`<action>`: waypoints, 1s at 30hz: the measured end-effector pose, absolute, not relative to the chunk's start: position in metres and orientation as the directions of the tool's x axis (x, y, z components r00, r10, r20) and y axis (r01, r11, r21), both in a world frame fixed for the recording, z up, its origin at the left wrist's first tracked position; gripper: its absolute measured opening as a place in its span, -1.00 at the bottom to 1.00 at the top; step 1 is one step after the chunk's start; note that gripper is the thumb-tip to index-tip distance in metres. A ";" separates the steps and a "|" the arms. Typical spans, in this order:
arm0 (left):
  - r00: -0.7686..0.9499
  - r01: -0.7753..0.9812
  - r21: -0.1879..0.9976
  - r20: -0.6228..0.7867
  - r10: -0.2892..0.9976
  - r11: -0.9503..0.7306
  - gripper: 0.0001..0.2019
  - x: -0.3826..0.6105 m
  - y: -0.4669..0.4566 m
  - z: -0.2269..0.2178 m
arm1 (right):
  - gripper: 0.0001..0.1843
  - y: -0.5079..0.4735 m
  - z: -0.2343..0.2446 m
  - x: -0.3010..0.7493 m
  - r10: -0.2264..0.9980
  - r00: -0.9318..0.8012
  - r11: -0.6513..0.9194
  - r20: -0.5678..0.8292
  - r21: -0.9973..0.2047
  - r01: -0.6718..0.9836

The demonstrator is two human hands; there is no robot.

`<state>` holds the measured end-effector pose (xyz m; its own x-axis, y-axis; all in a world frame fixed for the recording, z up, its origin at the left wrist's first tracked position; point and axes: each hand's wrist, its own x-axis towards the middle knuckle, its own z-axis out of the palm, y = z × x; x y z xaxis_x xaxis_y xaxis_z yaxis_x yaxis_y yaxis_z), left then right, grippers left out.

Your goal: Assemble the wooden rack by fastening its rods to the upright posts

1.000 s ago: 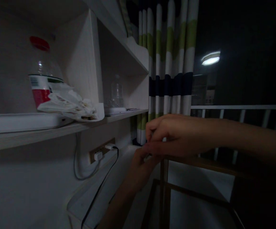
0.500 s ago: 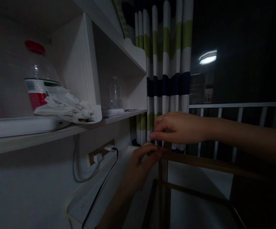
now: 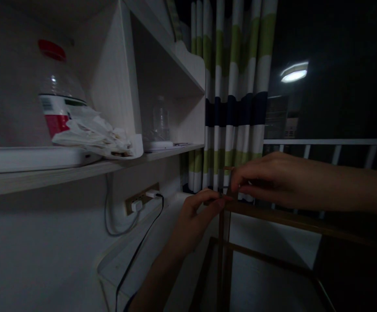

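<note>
- Wooden frame (image 3: 273, 219): ahead of the person, dimly lit; taken as landmark.
- Left hand (image 3: 196, 216): at the frame's near upper corner, thumb and forefinger pinched on a small dark piece (image 3: 221, 191), too dim to identify.
- Right hand (image 3: 269, 182): above the frame's top bar, just beside the left fingertips; fingers curled downward, cannot tell whether they grip anything.
- Striped curtain (image 3: 237, 110): hangs behind the frame.
- Socket strip (image 3: 142, 198): on the wall left of the frame, two white plugs inserted.
</note>
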<state>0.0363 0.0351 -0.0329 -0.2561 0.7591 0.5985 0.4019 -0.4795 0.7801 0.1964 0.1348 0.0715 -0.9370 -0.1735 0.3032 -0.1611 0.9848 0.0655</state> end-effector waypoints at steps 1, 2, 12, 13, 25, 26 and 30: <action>-0.254 0.406 0.781 0.595 0.762 -0.475 -0.82 0.036 0.035 -0.033 | -0.85 0.134 0.071 0.197 -0.177 -0.938 0.984 0.297 0.049 -0.170; -0.254 0.413 0.782 0.591 0.766 -0.467 -0.81 0.036 0.036 -0.034 | -0.84 0.133 0.071 0.197 -0.178 -0.939 0.984 0.294 0.032 -0.177; -0.292 0.418 0.797 0.572 0.767 -0.436 -0.79 0.034 0.037 -0.038 | -0.81 0.124 0.068 0.197 -0.129 -0.937 0.986 0.326 -0.058 -0.156; -0.290 0.419 0.796 0.573 0.767 -0.436 -0.78 0.034 0.037 -0.038 | -0.84 0.123 0.068 0.197 -0.128 -0.935 0.985 0.330 -0.068 -0.159; -0.300 0.421 0.788 0.589 0.751 -0.449 -0.78 0.035 0.037 -0.039 | -0.83 0.124 0.078 0.190 -0.296 -0.906 0.946 0.302 -0.037 -0.321; -0.307 0.419 0.787 0.592 0.745 -0.452 -0.77 0.034 0.037 -0.040 | -0.85 0.123 0.080 0.186 -0.317 -0.893 0.943 0.318 0.003 -0.334; -0.458 0.414 0.815 0.571 0.681 -0.405 -0.74 0.030 0.040 -0.047 | -0.91 0.116 0.087 0.170 -0.321 -0.901 0.945 0.292 0.042 -0.323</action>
